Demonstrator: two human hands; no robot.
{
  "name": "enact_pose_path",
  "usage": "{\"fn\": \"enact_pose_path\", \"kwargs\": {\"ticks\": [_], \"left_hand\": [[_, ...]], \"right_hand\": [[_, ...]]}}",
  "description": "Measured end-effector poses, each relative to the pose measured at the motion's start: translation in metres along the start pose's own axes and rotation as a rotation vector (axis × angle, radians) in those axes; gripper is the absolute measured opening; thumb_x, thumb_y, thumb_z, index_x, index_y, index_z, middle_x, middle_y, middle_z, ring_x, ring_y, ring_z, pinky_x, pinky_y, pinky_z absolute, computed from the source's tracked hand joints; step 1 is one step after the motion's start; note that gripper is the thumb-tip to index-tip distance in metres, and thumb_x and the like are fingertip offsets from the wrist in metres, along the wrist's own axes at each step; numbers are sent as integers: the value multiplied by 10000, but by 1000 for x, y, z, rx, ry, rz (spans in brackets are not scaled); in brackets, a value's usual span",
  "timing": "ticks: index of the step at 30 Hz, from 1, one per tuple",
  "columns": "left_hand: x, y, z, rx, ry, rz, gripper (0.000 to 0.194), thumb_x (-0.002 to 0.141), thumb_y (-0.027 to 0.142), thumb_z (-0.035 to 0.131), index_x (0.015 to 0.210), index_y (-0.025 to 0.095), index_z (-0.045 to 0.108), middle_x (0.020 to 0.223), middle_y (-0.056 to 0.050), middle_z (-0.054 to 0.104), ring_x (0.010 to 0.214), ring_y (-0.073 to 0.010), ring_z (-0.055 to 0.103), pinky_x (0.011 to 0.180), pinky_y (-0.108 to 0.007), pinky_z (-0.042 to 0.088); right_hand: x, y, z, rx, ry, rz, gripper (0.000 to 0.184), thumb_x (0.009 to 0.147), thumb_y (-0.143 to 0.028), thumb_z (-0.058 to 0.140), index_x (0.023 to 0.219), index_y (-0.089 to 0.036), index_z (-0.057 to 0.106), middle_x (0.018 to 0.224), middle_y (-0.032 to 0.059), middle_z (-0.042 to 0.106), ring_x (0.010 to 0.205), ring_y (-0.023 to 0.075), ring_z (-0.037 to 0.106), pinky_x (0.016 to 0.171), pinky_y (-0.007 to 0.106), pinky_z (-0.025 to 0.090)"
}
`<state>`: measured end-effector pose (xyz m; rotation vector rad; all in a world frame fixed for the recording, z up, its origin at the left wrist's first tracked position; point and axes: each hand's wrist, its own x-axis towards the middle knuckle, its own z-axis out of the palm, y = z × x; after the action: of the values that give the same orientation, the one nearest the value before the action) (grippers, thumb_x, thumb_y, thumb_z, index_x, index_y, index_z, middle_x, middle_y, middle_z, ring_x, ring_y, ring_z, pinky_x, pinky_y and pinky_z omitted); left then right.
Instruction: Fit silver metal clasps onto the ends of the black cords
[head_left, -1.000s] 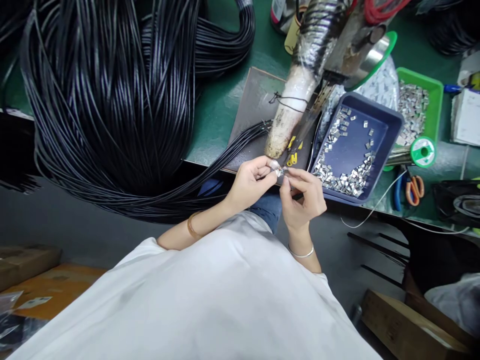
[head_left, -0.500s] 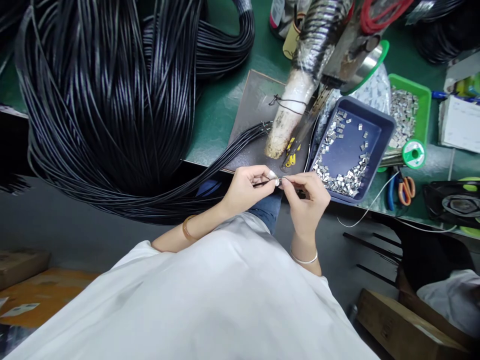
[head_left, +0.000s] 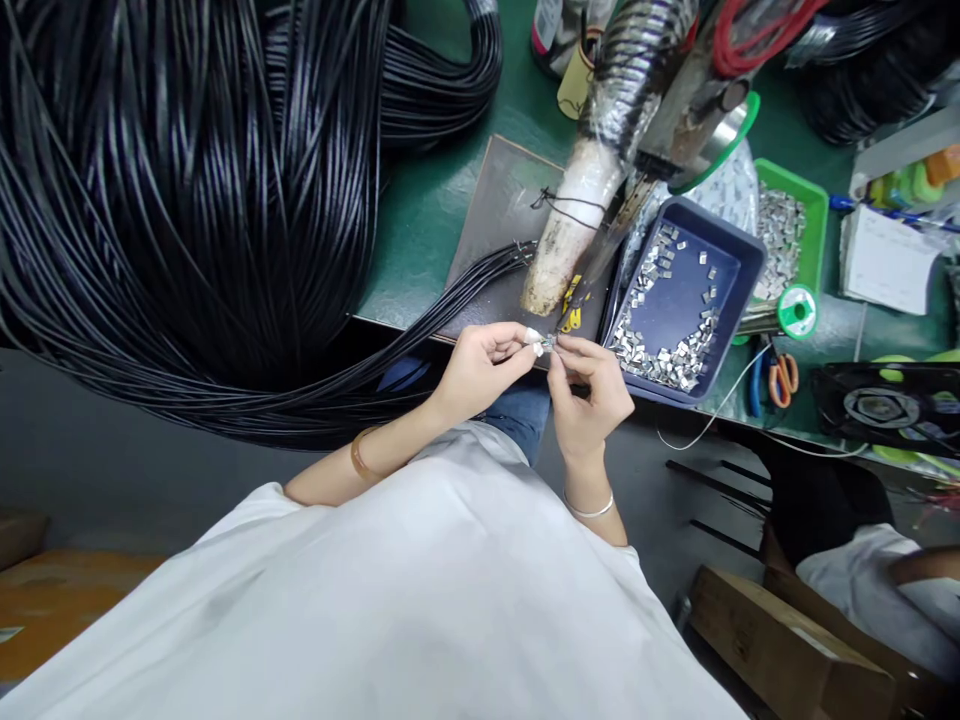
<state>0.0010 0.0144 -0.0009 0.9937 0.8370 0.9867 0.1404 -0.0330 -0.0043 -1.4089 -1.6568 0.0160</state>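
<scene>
Head view shows two bare hands meeting just off the near edge of the green desk [head_left: 420, 220]. The left hand [head_left: 471, 372], its thumb and forefinger tips covered in white, pinches one side of a small silvery piece [head_left: 548, 343]; the right hand [head_left: 590, 392] pinches at its other side with thumb and forefinger, the remaining fingers loosely curled. Whether a wire end sits in that piece is too small to tell

Just beyond the fingers, at twelve to one o'clock, are yellow pieces [head_left: 573, 310] and the blunt tip of a wrapped duct [head_left: 577, 200]. A blue tray [head_left: 675, 310] strewn with small metal parts sits at two o'clock, a green tray [head_left: 815, 235] farther out the same way. A green-ended spool [head_left: 797, 311] and orange-handled pliers [head_left: 784, 380] lie towards three o'clock. Thin black cables [head_left: 450, 300] run in at eleven from the big bundle [head_left: 225, 200] at ten; a co-worker [head_left: 862, 590] is at four

The step in hand looks like joining or aligning tiny parts by fingertip; any next move seems to call for a steady left pinch and small, precise adjustments from the right
</scene>
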Motion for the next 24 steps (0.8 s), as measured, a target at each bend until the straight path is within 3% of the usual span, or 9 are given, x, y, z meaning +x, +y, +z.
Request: {"fn": "enact_pose_path", "kwargs": {"ticks": [13, 17, 24], "left_hand": [[5, -3, 1, 365, 57, 231, 123, 830, 204, 607, 816, 119, 695, 573, 43, 400, 519, -55, 315, 481, -190, 253], [4, 0, 2, 380, 65, 272, 130, 820, 194, 611, 841, 109, 708, 594, 31, 473, 520, -53, 360, 478, -171, 295], [-2, -9, -3, 437, 75, 276, 159, 832, 189, 611, 895, 124, 741, 631, 6, 574, 540, -67, 428, 531, -188, 353]], "right_hand": [[6, 7, 6, -64, 62, -97, 169, 832, -110, 675, 959, -220, 664, 1016, 21, 740, 912, 120, 725, 748, 219, 616], [8, 6, 5, -91, 65, -95, 159, 846, -135, 668, 970, -233, 675, 1036, 16, 733, 915, 130, 728, 812, 260, 625], [4, 3, 1, -88, 7, -106, 126, 844, -137, 657, 935, -224, 659, 1020, 22, 744, 911, 126, 730, 771, 233, 611]]}}
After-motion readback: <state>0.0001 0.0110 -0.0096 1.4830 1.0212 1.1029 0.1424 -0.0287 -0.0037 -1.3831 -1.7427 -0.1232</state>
